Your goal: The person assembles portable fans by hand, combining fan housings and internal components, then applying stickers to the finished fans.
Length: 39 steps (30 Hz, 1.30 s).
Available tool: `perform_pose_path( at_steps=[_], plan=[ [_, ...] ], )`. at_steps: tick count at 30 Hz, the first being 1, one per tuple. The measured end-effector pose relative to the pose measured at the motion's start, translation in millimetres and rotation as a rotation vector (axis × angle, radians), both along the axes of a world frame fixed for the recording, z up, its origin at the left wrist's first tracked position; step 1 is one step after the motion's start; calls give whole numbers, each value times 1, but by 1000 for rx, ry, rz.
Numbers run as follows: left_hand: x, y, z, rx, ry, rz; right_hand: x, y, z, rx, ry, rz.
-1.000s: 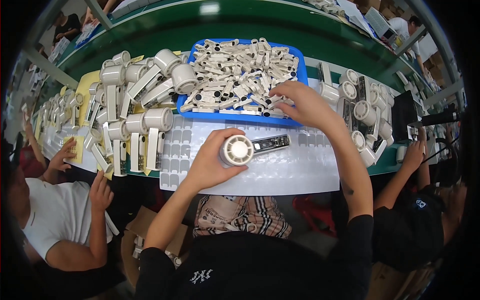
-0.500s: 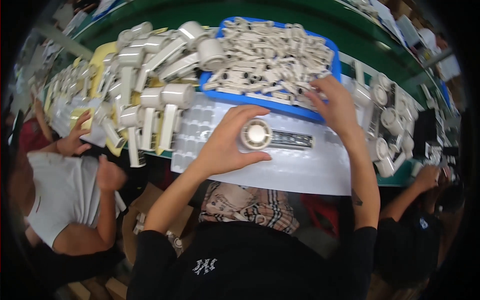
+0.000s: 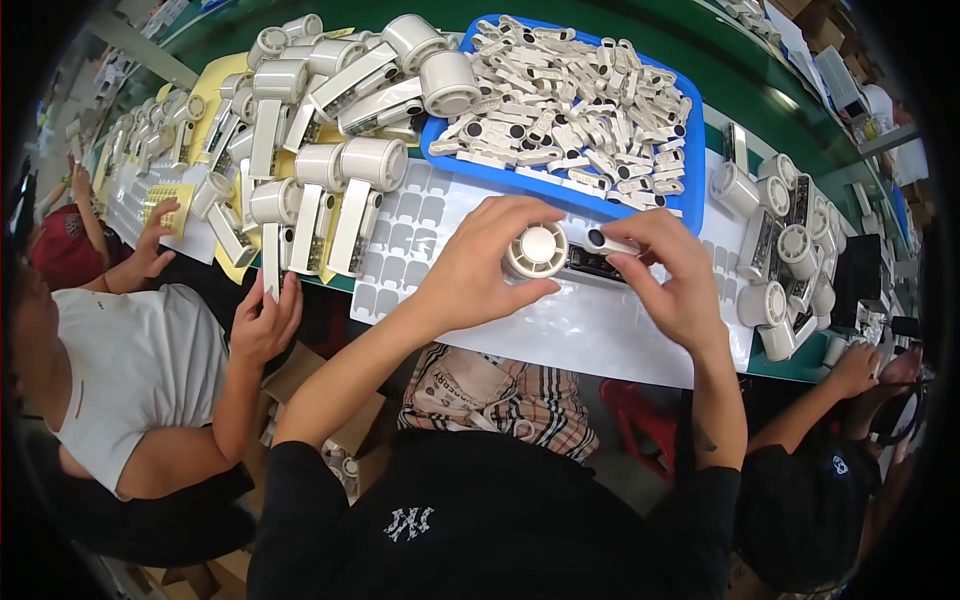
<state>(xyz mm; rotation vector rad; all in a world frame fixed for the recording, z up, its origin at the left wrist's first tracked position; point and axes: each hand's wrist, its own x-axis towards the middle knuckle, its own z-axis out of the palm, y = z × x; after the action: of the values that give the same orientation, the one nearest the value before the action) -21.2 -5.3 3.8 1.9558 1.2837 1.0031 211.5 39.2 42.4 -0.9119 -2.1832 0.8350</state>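
Fan (image 3: 537, 250) cupped, white piece (image 3: 612, 243) pinched, bare hands (image 3: 478, 268) (image 3: 682, 280)

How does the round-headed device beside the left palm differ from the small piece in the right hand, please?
The round-headed device is much larger than the small piece. The round-headed device shows a slotted grille, the small piece a black oval near one end. Both are off-white.

The tray (image 3: 692, 200) is blue, the parts (image 3: 575, 100) cream, the cloth (image 3: 555, 402) plaid.
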Motion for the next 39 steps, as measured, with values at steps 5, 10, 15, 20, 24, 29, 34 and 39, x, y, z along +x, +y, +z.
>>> perform_pose_path(
  at_steps=[5, 10, 15, 20, 24, 29, 34, 39],
  plan=[
    [4, 9, 1, 77, 66, -34, -2, -14, -21, 188, -95, -79],
    [15, 14, -5, 125, 113, -79, -1, -24, -27, 5, -60, -181],
    [16, 18, -7, 108, 137, -85, -7, -25, -23, -31, -75, -179],
    [15, 19, -10, 164, 138, -92, -9, -28, -26, 139, -147, -185],
    [9, 22, -10, 229, 184, -125, -13, -25, -21, 261, -205, -145],
    [9, 19, -15, 295, 262, -146, -8, -29, -32, 305, -138, -104],
    [6, 23, -18, 357, 224, -162, -15, -31, -31, 334, -203, -146],
    [3, 26, -18, 384, 291, -167, -17, -14, -34, 339, -228, -145]
  ],
)
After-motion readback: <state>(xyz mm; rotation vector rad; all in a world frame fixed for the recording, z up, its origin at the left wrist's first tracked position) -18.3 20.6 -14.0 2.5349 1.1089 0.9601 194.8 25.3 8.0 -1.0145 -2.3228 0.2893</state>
